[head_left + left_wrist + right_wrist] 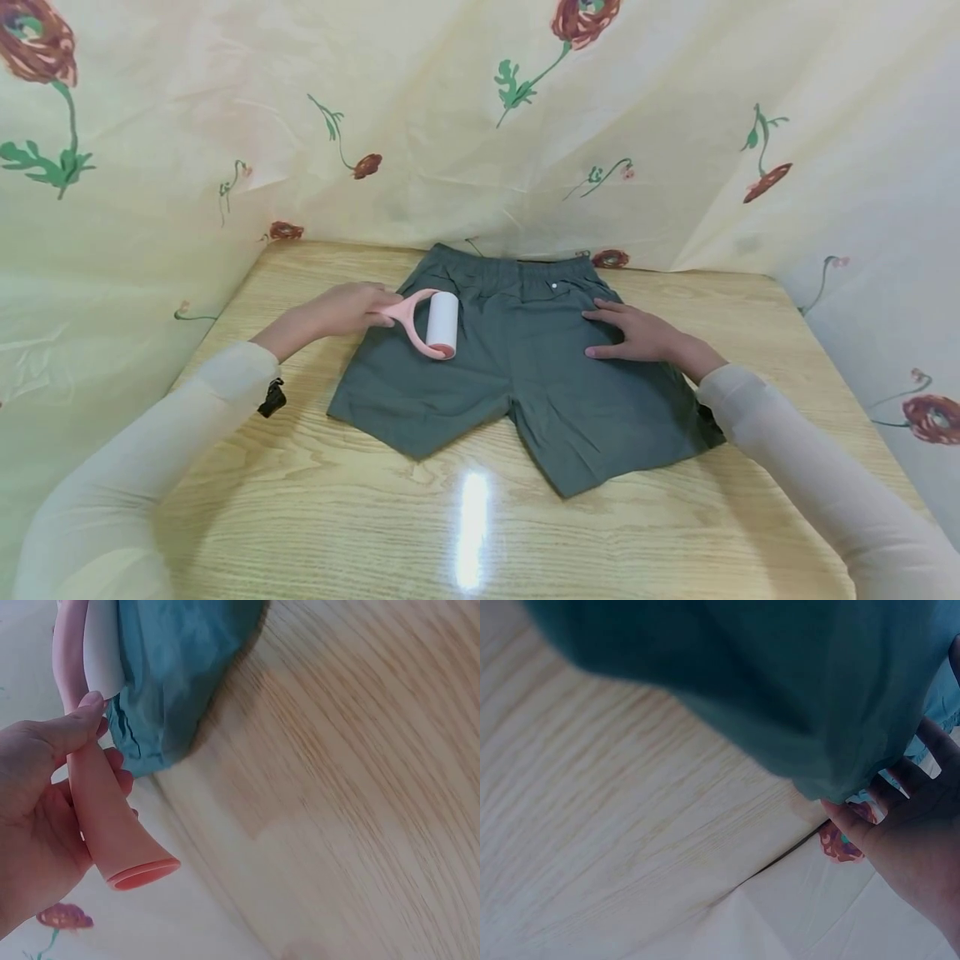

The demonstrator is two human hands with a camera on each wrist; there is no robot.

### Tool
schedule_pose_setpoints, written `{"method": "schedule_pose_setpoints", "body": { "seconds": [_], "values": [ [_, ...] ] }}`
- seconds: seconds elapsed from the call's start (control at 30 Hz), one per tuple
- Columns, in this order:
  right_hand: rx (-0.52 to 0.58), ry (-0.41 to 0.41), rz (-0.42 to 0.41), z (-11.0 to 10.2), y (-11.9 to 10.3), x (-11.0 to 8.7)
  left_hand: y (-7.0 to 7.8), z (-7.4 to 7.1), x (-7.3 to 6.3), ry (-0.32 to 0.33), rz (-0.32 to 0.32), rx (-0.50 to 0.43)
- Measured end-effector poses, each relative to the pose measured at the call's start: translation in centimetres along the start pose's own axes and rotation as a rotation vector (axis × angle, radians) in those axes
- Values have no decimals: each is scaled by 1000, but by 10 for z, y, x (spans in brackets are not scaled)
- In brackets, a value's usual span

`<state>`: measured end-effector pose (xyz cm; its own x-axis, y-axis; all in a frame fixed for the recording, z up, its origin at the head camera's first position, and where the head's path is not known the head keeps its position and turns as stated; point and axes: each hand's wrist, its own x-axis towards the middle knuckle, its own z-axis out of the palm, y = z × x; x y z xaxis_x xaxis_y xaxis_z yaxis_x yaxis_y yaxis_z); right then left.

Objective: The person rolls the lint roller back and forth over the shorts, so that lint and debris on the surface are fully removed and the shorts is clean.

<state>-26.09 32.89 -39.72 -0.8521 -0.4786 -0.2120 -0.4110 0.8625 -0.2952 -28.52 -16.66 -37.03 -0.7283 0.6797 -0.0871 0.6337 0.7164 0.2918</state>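
Note:
A pair of dark grey-green shorts (480,367) lies spread on the wooden table, its elastic waistband toward the back. My left hand (348,308) grips the pink handle of a lint roller (442,323), whose white roll is over the upper left part of the shorts. In the left wrist view, thumb and fingers of the left hand (60,772) wrap the handle (109,810), with its hollow end pointing down. On the right side of the shorts rests my right hand (637,332), fingers spread. The right wrist view shows that hand (907,817) against the fabric (780,697).
The wooden table (360,533) reaches back to a cream curtain (450,183) printed with red flowers, which also hangs along the left side. A bright light reflection lies on the tabletop in front of the shorts. A small black object (272,398) shows beside the left wrist.

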Motion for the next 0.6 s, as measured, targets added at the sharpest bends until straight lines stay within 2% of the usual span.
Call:
{"method": "schedule_pose_setpoints", "body": {
  "seconds": [0.13,0.4,0.6],
  "values": [
    [-4,-3,10,-1,0,1,-4,-5,-6,0,-19,-4],
    [-3,-8,10,0,0,-1,-6,-12,-14,0,-2,6],
    [-4,-1,9,0,0,-1,-4,-16,-16,-11,-35,20]
  ]
}}
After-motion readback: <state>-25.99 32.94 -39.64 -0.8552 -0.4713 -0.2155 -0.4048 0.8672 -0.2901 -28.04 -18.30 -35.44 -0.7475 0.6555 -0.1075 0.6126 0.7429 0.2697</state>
